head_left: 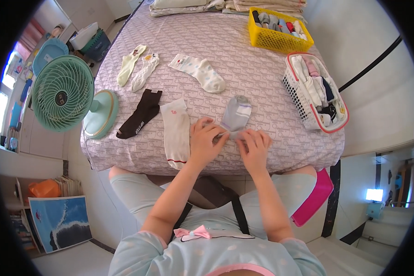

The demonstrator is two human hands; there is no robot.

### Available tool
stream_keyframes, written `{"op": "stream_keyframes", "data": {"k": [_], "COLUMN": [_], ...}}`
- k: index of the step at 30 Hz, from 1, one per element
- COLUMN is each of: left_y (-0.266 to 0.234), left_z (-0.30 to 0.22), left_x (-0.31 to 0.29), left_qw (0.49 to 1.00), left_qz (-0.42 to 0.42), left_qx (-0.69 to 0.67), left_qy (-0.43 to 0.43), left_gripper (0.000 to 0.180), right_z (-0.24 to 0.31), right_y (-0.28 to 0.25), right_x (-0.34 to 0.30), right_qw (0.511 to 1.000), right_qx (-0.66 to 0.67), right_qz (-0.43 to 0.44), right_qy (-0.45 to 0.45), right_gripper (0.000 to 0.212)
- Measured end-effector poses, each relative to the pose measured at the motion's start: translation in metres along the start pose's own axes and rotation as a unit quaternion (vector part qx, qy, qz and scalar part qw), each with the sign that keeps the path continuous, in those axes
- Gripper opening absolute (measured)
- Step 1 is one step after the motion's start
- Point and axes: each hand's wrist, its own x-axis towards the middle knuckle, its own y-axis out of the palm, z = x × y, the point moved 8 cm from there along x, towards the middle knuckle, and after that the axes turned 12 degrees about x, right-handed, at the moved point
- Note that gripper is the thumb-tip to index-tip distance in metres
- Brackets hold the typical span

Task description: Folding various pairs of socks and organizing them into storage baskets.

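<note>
A light grey sock (238, 112) with pale stripes lies on the bed in front of me, its toe pointing away. My left hand (206, 141) pinches the near end of this sock at its left side. My right hand (254, 146) pinches the same end at the right. Just left of my left hand is a white sock (176, 131) with a red line near its lower end. Beside that lies a dark brown sock (140, 113). Farther back are a patterned white sock (198, 72), a pale yellow sock (130, 66) and a white textured sock (145, 72).
A green fan (62, 94) stands at the bed's left edge. On the bed's right are a white basket (295, 94) of folded clothes and a yellow basket (280, 40) of rolled items. Folded bedding (186, 5) lies at the far end. A pink bin (313, 198) stands below, right.
</note>
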Motion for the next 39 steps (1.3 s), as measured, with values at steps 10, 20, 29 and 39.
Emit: {"op": "stream_keyframes", "data": {"k": [10, 20, 29, 39], "left_y": [-0.007, 0.011, -0.010, 0.005], "left_z": [0.000, 0.013, -0.007, 0.020], "left_x": [-0.001, 0.006, -0.002, 0.019], "left_qw": [0.998, 0.987, 0.996, 0.985], "left_qz": [-0.034, 0.124, -0.059, 0.088], "left_qx": [-0.008, 0.007, 0.043, 0.067], "left_qy": [0.043, -0.107, 0.054, -0.135], "left_gripper": [0.028, 0.025, 0.032, 0.029], "right_z": [-0.008, 0.012, -0.011, 0.014], "right_y": [0.015, 0.006, 0.029, 0.018], "right_x": [0.019, 0.011, 0.031, 0.025], "right_qw": [0.993, 0.989, 0.982, 0.991], "right_qx": [0.001, 0.055, 0.067, 0.048], "right_qz": [0.112, 0.093, 0.177, 0.088], "right_qy": [-0.031, -0.099, -0.011, -0.086], "right_gripper": [0.018, 0.025, 0.016, 0.020]}}
